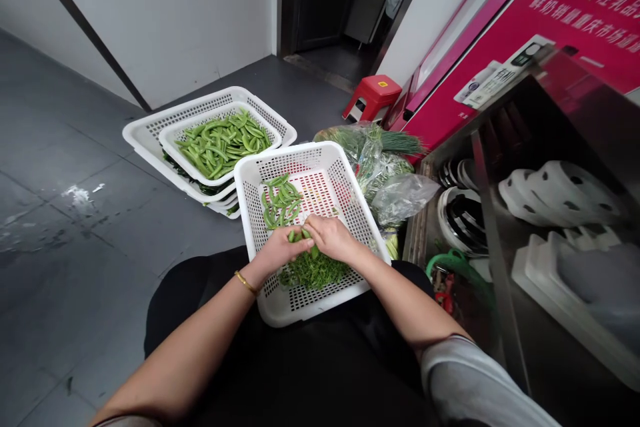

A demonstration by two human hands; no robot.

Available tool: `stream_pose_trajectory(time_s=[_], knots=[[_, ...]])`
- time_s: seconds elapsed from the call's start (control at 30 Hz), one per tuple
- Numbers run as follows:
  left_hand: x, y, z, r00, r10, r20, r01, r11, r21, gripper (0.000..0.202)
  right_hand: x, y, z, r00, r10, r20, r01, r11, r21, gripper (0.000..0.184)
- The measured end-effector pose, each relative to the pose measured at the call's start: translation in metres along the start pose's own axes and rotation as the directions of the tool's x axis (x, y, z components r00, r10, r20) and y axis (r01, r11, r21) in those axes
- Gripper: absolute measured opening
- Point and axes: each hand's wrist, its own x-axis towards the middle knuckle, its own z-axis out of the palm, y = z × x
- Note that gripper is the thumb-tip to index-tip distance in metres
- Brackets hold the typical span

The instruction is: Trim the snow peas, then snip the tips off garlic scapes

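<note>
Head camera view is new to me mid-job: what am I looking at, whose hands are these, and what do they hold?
No machine here: one camera on a person's head looks down at their own bare hands. The left hand and right hand together pinch a few green pea pods over a white perforated plastic basket on the lap, which holds more loose pods and stringy green trimmings. On the grey floor beyond stand stacked white baskets of pods.

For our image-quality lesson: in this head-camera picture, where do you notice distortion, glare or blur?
Head view: wide-angle lens slants the steel shelf post; light is even, shadows soft; plastic bag shows slight sheen; left hand and right hand pinching pea pods over the white basket look sharp.
</note>
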Motion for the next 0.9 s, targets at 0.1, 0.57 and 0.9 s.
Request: stream_pose_trajectory(time_s=[0.1,0.57,0.9], knots=[[0.002,0.002,-0.007,0.992,-0.018,-0.123,0.005,0.994,-0.111,0.025,-0.004,0.001,-0.002,0.999,0.029,-0.037,-0.031,0.998,-0.053,0.023],[0.005,0.036,-0.061,0.923,-0.043,-0.383,-0.231,0.733,-0.639,0.023,0.056,0.031,0.056,0.883,0.4,0.245,-0.413,0.911,0.002,0.039],[0.008,0.022,-0.051,0.909,-0.021,-0.415,-0.099,0.959,-0.265,0.027,0.078,0.041,0.071,0.818,0.535,0.211,-0.572,0.792,0.212,0.024]])
